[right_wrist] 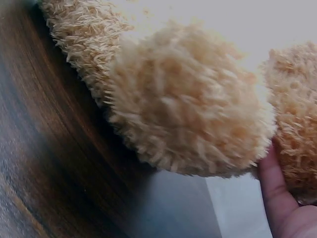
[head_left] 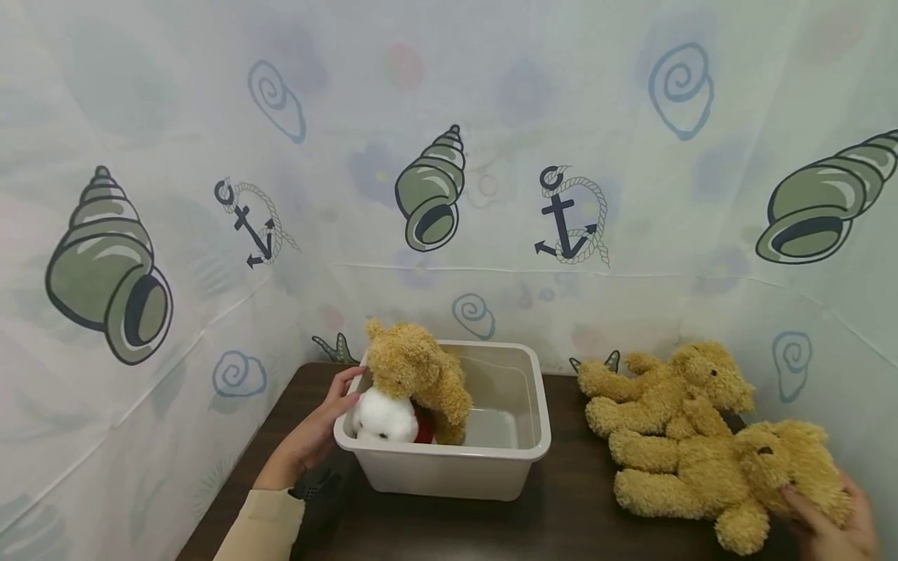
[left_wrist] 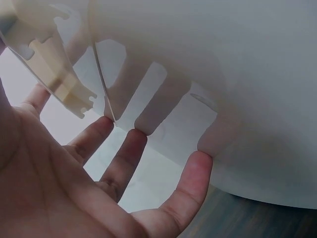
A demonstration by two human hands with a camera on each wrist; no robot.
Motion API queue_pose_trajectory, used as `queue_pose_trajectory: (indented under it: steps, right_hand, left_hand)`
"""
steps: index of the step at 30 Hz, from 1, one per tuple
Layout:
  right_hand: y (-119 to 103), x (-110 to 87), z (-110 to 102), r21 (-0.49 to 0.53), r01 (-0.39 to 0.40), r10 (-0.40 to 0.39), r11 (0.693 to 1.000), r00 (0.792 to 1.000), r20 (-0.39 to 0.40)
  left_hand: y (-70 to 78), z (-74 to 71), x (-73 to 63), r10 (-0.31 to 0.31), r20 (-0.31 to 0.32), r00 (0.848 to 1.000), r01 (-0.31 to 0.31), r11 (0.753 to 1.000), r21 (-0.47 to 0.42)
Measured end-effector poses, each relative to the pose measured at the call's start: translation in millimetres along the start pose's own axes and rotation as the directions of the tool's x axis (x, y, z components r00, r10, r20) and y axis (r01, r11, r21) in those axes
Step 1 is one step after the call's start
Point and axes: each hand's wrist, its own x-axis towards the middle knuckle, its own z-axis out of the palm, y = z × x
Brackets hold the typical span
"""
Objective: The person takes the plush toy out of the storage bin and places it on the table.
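Observation:
My left hand [head_left: 317, 427] touches the left side of a pale plastic bin [head_left: 449, 477]. In the left wrist view, its spread fingertips [left_wrist: 197, 171] rest against the bin's smooth outer wall. Inside the bin, a golden teddy bear [head_left: 414, 362] leans over a white plush toy [head_left: 384, 418] with a bit of red beside it. At the far right, my right hand [head_left: 838, 534] grips the head of another golden teddy bear [head_left: 708, 467] lying on its back, thumb on the face. The right wrist view shows the bear's fluffy fur [right_wrist: 190, 104] close up, with the thumb beside it.
One more golden teddy bear [head_left: 691, 382] lies just behind the gripped one, touching it. Everything stands on a dark wooden table [head_left: 561, 506]. A pale curtain [head_left: 505, 304] printed with shells and anchors surrounds the table at the back and both sides.

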Motion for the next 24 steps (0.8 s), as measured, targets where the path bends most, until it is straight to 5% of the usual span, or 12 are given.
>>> queue_pose_trajectory:
  steps: [6, 11, 15, 17, 22, 24]
  right_hand:
    - [-6.3, 0.2, 7.4, 0.004, -0.001, 0.001, 1.000, 0.993, -0.118]
    - [-4.1, -0.9, 15.7, -0.114, 0.030, -0.063, 0.993, 0.953, -0.296]
    - [0.3, -3.4, 17.8, -0.364, 0.070, -0.179, 0.929, 0.945, -0.275]
    - [1.8, -6.0, 20.2, -0.451, 0.016, -0.172, 0.892, 0.936, -0.308]
    - [1.6, -17.7, 34.2, -0.553, -0.188, -0.154, 0.811, 0.845, -0.512]
    - [0.2, -22.0, 38.6, -0.577, -0.207, -0.174, 0.790, 0.827, -0.535]
  left_hand:
    - [-1.6, 1.0, 0.7, 0.010, -0.007, 1.000, -0.010, 1.000, -0.006]
    - [-1.3, 0.8, -1.4, 0.011, -0.001, 1.000, -0.011, 1.000, -0.007]
    - [-1.4, 0.7, -2.0, 0.011, 0.002, 1.000, -0.011, 1.000, 0.007]
    - [-1.4, 0.6, -1.7, 0.015, 0.003, 1.000, -0.015, 1.000, 0.005]
    - [-1.1, 0.2, -0.4, 0.011, 0.002, 1.000, -0.011, 1.000, -0.002]
    - [-0.5, 0.2, -0.4, 0.009, 0.001, 1.000, -0.009, 1.000, -0.002]
